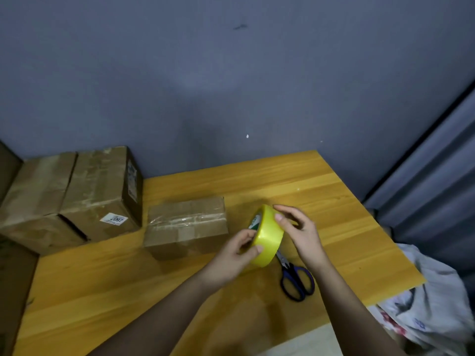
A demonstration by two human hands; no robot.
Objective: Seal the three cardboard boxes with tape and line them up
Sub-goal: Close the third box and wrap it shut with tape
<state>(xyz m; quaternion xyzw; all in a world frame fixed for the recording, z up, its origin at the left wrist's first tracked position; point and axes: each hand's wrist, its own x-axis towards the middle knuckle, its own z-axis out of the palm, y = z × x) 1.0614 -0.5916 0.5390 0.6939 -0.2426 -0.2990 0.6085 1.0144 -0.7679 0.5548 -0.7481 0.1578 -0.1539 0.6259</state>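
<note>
Both forearms reach in over the wooden surface (321, 181). Left hand (236, 255) grips the yellow tape roll (267, 237) with fingers curled round its near rim and the thumb on the band; right hand (300, 232) cups its far side, fingers bent over the top. Blue-handled scissors (295, 278) lie just below the roll. A small taped box (185, 224) sits just left of it, and two bigger boxes (97, 194) (36, 201) stand touching further left.
</note>
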